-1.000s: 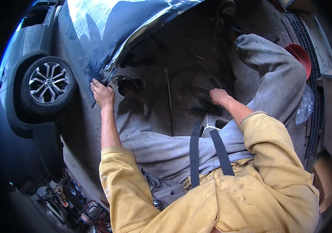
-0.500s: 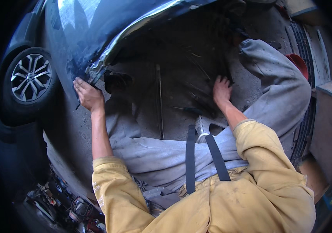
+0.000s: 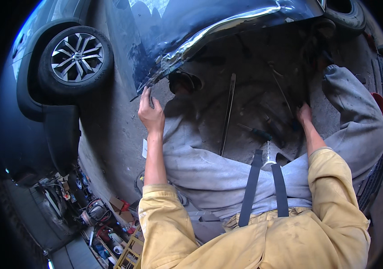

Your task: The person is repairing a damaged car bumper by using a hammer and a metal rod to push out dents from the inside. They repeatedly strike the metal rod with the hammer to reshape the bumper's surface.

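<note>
The crumpled lower edge of a dark blue car body panel [image 3: 173,60] hangs in front of me, its metal bare and creased. My left hand [image 3: 151,117] is raised to the panel's near corner. Its fingertips touch that corner, and the thumb stands apart from the fingers. Low over the floor at the right, my right hand [image 3: 305,113] is closed in deep shadow beside a dark tool handle [image 3: 295,124]. What lies in its fingers is too dark to name. A screwdriver [image 3: 259,132] and a long thin metal bar [image 3: 228,114] lie on the floor between my legs.
A car wheel [image 3: 77,57] stands at the left, with a dark mudflap behind it. Another tyre [image 3: 347,18] is at the far right. A red bowl-like thing [image 3: 380,106] sits beyond my right knee. Mixed tools and parts [image 3: 95,213] crowd the lower left.
The whole view has swung left, so the scene sits further right. My left hand has slipped from wrapping the panel corner to touching it with fingertips. My right hand's spread fingers have closed.
</note>
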### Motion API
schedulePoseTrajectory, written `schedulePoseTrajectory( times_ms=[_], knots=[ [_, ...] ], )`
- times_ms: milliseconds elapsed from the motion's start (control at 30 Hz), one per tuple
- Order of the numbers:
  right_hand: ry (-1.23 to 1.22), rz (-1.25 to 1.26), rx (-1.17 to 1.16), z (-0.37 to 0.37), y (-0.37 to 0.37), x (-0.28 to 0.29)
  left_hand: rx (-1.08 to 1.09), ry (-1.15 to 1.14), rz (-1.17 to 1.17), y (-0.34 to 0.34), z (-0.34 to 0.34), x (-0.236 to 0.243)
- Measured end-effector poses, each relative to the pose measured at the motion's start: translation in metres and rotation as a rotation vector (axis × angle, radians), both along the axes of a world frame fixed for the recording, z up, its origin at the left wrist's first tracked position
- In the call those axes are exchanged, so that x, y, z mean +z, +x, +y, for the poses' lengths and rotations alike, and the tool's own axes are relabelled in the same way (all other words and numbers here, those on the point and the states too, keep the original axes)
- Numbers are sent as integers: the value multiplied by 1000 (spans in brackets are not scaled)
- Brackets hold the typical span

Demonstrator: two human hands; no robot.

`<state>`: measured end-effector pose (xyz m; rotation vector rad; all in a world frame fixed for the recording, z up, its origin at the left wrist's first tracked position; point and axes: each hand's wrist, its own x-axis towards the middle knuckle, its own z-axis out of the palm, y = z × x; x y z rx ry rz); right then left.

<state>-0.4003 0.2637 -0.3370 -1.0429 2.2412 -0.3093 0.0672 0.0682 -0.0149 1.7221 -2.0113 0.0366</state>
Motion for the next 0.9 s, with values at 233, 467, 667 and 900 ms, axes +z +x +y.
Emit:
schedulePoseTrajectory(
  times_ms=[233,467,667,900],
  knots=[
    [-176,-456,-129,-24,28,39,211,536,1875,-13,-37,-20],
    [-48,-989,234,-57,84,170,312,407,1975,-1,-60,-52],
    [-30,-1393,420,-57,130,258,142,456,2027,2,-62,-62],
    [77,-1776,146,-28,191,253,77,511,2061,2,-49,-56]
  ],
)
